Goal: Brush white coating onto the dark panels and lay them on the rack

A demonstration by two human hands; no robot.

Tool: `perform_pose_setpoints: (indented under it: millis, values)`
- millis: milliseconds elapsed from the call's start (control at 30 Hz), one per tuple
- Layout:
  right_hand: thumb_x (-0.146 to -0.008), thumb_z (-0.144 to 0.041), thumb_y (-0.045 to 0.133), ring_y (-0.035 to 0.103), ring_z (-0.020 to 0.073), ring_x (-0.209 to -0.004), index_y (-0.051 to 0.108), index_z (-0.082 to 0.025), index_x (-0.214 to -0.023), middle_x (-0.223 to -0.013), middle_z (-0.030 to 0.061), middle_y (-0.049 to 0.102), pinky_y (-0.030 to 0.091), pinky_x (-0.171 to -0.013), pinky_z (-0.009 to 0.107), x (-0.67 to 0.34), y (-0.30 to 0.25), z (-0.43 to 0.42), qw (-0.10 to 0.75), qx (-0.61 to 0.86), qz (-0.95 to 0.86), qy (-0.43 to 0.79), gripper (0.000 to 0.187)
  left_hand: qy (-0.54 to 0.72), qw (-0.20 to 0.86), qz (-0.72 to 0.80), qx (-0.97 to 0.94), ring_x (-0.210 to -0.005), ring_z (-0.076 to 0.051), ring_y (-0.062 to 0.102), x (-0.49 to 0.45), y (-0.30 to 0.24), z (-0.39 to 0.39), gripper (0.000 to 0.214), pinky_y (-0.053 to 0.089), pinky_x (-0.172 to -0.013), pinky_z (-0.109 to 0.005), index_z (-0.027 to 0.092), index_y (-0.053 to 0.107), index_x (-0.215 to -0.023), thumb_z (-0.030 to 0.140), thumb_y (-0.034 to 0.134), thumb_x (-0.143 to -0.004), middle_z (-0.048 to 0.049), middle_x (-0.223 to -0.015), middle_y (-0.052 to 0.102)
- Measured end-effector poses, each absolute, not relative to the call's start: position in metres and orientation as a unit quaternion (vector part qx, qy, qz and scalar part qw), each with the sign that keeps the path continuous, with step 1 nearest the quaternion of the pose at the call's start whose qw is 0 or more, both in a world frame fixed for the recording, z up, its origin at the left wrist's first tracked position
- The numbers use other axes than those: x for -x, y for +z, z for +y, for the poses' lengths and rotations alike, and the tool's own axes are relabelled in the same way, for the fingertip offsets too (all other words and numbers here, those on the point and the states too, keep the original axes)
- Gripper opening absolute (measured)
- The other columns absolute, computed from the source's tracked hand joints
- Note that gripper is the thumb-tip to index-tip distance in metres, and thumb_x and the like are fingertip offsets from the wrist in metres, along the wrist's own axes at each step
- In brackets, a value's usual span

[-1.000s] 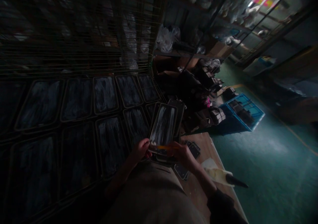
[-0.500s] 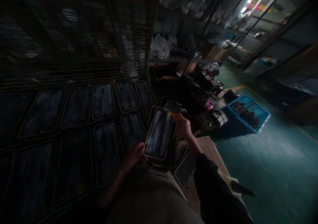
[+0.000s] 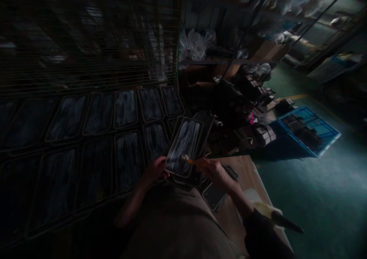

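My left hand (image 3: 158,168) grips the lower left corner of a dark rectangular panel (image 3: 186,138) with rounded corners and a pale rim. Whitish streaks run lengthwise over the panel's face, which is tilted toward me. In my right hand (image 3: 213,171) is a brush (image 3: 192,162) with an orange handle, its pale bristles against the panel's lower part. Another dark panel (image 3: 208,123) shows behind the held one. Rows of similar streaked panels (image 3: 128,161) lie to the left.
A wooden board (image 3: 243,171) at right bears a few dark panels (image 3: 213,196) and a pale object with a dark handle (image 3: 286,221). Beyond stand a blue crate (image 3: 311,131), strapped bundles (image 3: 263,134) and a shelf with plastic bags (image 3: 197,44). Wire mesh (image 3: 114,75) rises behind the rows.
My right hand has brought the brush down from the panel's top right corner to its lower part. My left hand keeps its hold. The camera view has turned slightly left.
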State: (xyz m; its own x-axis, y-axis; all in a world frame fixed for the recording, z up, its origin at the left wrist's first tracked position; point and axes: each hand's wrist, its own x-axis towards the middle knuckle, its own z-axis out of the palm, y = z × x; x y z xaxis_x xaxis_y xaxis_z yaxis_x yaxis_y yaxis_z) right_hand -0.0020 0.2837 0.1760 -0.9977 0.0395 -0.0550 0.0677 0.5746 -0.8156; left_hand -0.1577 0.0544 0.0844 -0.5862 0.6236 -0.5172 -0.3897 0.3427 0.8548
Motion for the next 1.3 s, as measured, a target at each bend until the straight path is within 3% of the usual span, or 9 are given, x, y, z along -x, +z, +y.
perform_pose_setpoints:
  millis: [100, 267, 400, 567, 667, 833, 1000, 1167, 1300]
  values:
    - [-0.101, -0.034, 0.04, 0.069, 0.0146, -0.079, 0.058, -0.02, -0.119, -0.084, 0.0022, 0.07, 0.053, -0.071, 0.023, -0.008, 0.181, 0.285, 0.017, -0.06, 0.847, -0.528, 0.029, 0.57, 0.442, 0.687, -0.087, -0.054, -0.016, 0.066, 0.154, 0.088, 0.054, 0.032, 0.047, -0.045, -0.021, 0.015, 0.058, -0.097, 0.039, 0.058, -0.076, -0.0014, -0.07, 0.067]
    - [-0.099, -0.031, 0.043, 0.069, 0.0172, -0.086, 0.059, -0.018, -0.115, -0.098, 0.0071, 0.07, 0.052, -0.075, 0.026, -0.004, 0.163, 0.289, -0.133, -0.115, 0.865, -0.47, 0.026, 0.575, 0.444, 0.684, -0.069, -0.057, -0.018, 0.068, 0.147, 0.096, 0.052, 0.039, 0.047, -0.046, -0.022, 0.015, 0.058, -0.096, 0.045, 0.064, -0.072, -0.0037, -0.072, 0.069]
    - [-0.099, -0.026, 0.042, 0.068, 0.0167, -0.085, 0.059, -0.02, -0.118, -0.101, 0.0076, 0.069, 0.051, -0.072, 0.024, -0.028, 0.154, 0.267, -0.072, -0.053, 0.897, -0.432, 0.026, 0.584, 0.442, 0.679, -0.044, -0.059, -0.02, 0.069, 0.14, 0.098, 0.053, 0.039, 0.048, -0.047, -0.023, 0.016, 0.057, -0.096, 0.046, 0.065, -0.072, -0.0032, -0.071, 0.07]
    - [-0.1, -0.028, 0.043, 0.067, 0.0123, -0.073, 0.059, -0.02, -0.115, -0.086, 0.0024, 0.069, 0.05, -0.067, 0.019, -0.063, 0.168, 0.244, -0.01, -0.077, 0.845, -0.529, 0.023, 0.602, 0.428, 0.674, -0.022, -0.064, -0.02, 0.07, 0.132, 0.101, 0.053, 0.038, 0.051, -0.051, -0.025, 0.016, 0.055, -0.1, 0.043, 0.064, -0.075, -0.0043, -0.077, 0.071]
    - [-0.1, -0.031, 0.041, 0.068, 0.0131, -0.072, 0.058, -0.019, -0.114, -0.081, 0.002, 0.07, 0.053, -0.067, 0.02, -0.063, 0.171, 0.252, -0.089, -0.134, 0.811, -0.562, 0.025, 0.625, 0.432, 0.65, 0.005, -0.059, -0.019, 0.068, 0.132, 0.104, 0.053, 0.041, 0.05, -0.049, -0.023, 0.016, 0.054, -0.107, 0.04, 0.065, -0.075, -0.0034, -0.071, 0.07]
    - [-0.098, -0.028, 0.039, 0.069, 0.0165, -0.082, 0.054, -0.02, -0.125, -0.09, 0.0042, 0.071, 0.054, -0.077, 0.029, -0.03, 0.137, 0.29, -0.28, -0.211, 0.809, -0.472, 0.032, 0.698, 0.46, 0.541, 0.094, -0.047, -0.011, 0.059, 0.133, 0.113, 0.057, 0.037, 0.038, -0.04, -0.017, 0.016, 0.057, -0.103, 0.026, 0.071, -0.07, 0.0001, -0.063, 0.065]
    - [-0.094, -0.021, 0.036, 0.064, 0.0195, -0.096, 0.058, -0.019, -0.114, -0.108, 0.0082, 0.067, 0.051, -0.087, 0.035, 0.017, 0.102, 0.312, -0.286, -0.202, 0.838, -0.419, 0.03, 0.74, 0.449, 0.477, 0.152, -0.044, -0.007, 0.052, 0.122, 0.118, 0.071, 0.015, 0.035, -0.04, -0.015, 0.013, 0.059, -0.082, 0.018, 0.068, -0.071, -0.0002, -0.057, 0.061]
    - [-0.092, -0.032, 0.051, 0.063, 0.021, -0.103, 0.05, -0.02, -0.112, -0.116, 0.0116, 0.065, 0.052, -0.088, 0.036, 0.022, 0.098, 0.296, -0.3, -0.22, 0.783, -0.498, 0.023, 0.75, 0.445, 0.47, 0.134, -0.041, -0.007, 0.046, 0.114, 0.11, 0.086, 0.012, 0.033, -0.039, -0.018, 0.013, 0.059, -0.074, 0.023, 0.064, -0.075, -0.0006, -0.053, 0.058]
    - [-0.092, -0.035, 0.055, 0.067, 0.0203, -0.098, 0.045, -0.022, -0.108, -0.114, 0.0114, 0.066, 0.054, -0.084, 0.036, -0.009, 0.098, 0.271, -0.298, -0.259, 0.738, -0.547, 0.023, 0.758, 0.472, 0.44, 0.097, -0.058, -0.014, 0.061, 0.111, 0.11, 0.096, 0.015, 0.051, -0.056, -0.027, 0.015, 0.06, -0.076, 0.028, 0.066, -0.075, -0.0016, -0.061, 0.062]
